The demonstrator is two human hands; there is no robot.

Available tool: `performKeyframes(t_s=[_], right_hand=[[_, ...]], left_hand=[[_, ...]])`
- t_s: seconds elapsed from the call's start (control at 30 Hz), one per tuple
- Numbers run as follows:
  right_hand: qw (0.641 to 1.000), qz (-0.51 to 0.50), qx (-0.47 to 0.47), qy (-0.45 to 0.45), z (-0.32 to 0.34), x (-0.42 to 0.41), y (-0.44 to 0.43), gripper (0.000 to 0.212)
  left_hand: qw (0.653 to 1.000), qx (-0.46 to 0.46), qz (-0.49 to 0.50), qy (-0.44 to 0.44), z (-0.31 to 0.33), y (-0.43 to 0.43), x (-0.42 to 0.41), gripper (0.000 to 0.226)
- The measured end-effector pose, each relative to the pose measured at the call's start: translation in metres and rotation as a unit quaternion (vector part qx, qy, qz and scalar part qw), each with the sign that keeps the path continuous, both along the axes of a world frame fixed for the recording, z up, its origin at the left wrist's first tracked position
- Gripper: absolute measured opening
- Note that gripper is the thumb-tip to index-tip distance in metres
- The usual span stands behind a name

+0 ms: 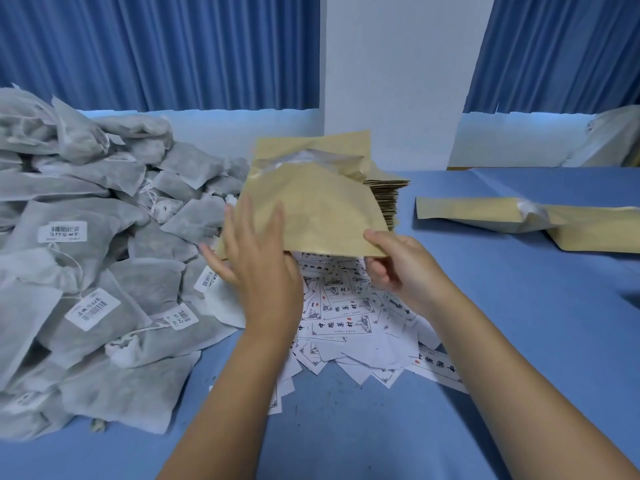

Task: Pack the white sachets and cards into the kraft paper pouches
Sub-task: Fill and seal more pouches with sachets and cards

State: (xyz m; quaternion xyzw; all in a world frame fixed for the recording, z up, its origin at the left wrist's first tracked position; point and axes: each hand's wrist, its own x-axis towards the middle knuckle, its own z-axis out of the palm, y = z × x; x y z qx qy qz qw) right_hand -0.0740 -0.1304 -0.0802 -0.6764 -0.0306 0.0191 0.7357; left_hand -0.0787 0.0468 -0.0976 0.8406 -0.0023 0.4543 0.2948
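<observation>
A blue cloth-covered table (519,341) fills the view. To the left of the left hand, a large heap of white sachets (86,254) lies piled up. They are soft, fibrous, pillow-like bags with drawstrings and barcode labels. Directly beneath both hands, thin white printed cards (346,313) lie scattered flat.

Above the cards, a kraft paper pouch (318,206) is held tilted. It is a matte tan rectangle whose long axis runs away from the person. Its open mouth points towards the far wall, beyond the grip, and a pale sachet (304,157) shows inside it.

The right hand (398,265) pinches the pouch's near right corner between thumb and fingers. The left hand (256,268) lies with straight fingers flat on the near left face of the pouch.

Just beyond the held pouch sits a stack of flat pouches (388,195). Well to the right of the right hand, filled pouches (485,216) lie on their sides.
</observation>
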Motion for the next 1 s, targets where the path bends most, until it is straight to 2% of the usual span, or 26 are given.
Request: performKeyframes(t_s=[0.07,0.1,0.17,0.2,0.23,0.3,0.33,0.37,0.5,0.57,0.67,0.8,0.93,1.0], right_hand=[[0.996,-0.015,0.085,-0.023,0.003,0.000,0.001,0.024],[0.993,-0.023,0.114,-0.032,0.003,0.001,0.002,0.024],[0.990,-0.034,0.128,-0.036,0.001,0.001,0.008,0.028],[0.993,-0.037,0.111,-0.030,-0.002,0.000,0.012,0.031],[0.995,-0.038,0.087,-0.018,-0.006,-0.001,0.017,0.034],[0.998,-0.039,0.045,0.006,-0.013,-0.003,0.028,0.037],[0.999,-0.039,0.035,0.013,-0.015,-0.005,0.032,0.038],[0.999,-0.036,0.030,0.015,-0.017,-0.006,0.036,0.039],[1.000,0.005,0.013,0.005,-0.018,-0.011,0.043,0.051],[0.999,0.034,0.039,0.011,-0.018,-0.014,0.044,0.053],[0.997,0.049,0.056,0.010,-0.017,-0.017,0.045,0.052],[0.998,0.035,0.043,-0.028,-0.016,-0.020,0.049,0.046],[0.997,0.028,0.062,-0.040,-0.016,-0.021,0.049,0.056],[0.997,0.022,0.063,-0.038,-0.018,-0.021,0.050,0.056]], left_hand=[[0.990,-0.137,-0.021,-0.012,-0.002,-0.001,-0.001,0.077],[0.973,-0.226,-0.051,-0.010,-0.003,-0.001,-0.001,0.081],[0.903,-0.409,-0.114,0.060,-0.003,-0.004,-0.001,0.083],[0.849,-0.492,-0.157,0.112,-0.002,-0.007,-0.001,0.070],[0.777,-0.566,-0.220,0.164,0.000,-0.011,-0.001,0.050],[0.608,-0.664,-0.353,0.255,0.001,-0.019,-0.004,0.019],[0.570,-0.664,-0.394,0.282,0.003,-0.021,-0.007,0.016],[0.571,-0.642,-0.418,0.295,0.003,-0.022,-0.008,0.018],[0.695,-0.511,-0.411,0.295,-0.002,-0.024,-0.006,0.036],[0.721,-0.493,-0.391,0.289,-0.002,-0.024,-0.007,0.043],[0.731,-0.501,-0.372,0.277,0.001,-0.024,-0.009,0.037],[0.746,-0.487,-0.365,0.271,0.002,-0.025,-0.011,0.045],[0.711,-0.472,-0.443,0.274,0.005,-0.023,-0.014,0.062],[0.704,-0.472,-0.454,0.275,0.006,-0.022,-0.014,0.064]])
